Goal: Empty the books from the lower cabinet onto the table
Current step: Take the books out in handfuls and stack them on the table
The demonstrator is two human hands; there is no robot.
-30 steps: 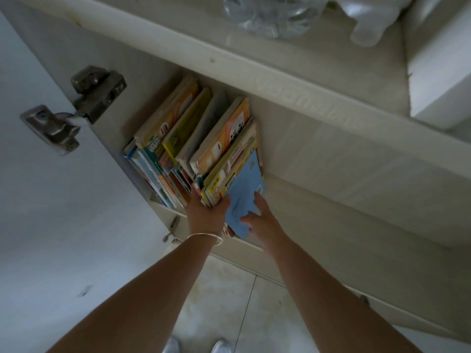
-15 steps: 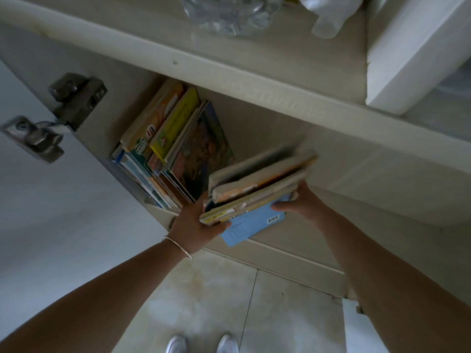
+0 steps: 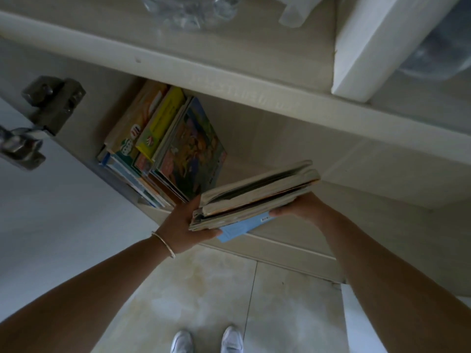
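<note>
Left hand (image 3: 186, 225) and right hand (image 3: 300, 208) clamp a stack of books (image 3: 254, 197) before the lower cabinet (image 3: 280, 149), where more books (image 3: 168, 146) lean beside the door hinge (image 3: 48, 108), above a tiled floor (image 3: 204, 289).

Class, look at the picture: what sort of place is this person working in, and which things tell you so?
Probably a home or a classroom storage corner. Picture books stand in a low cabinet with a hinged door, a tiled floor lies below, and both hands lift out a stack of books.
</note>
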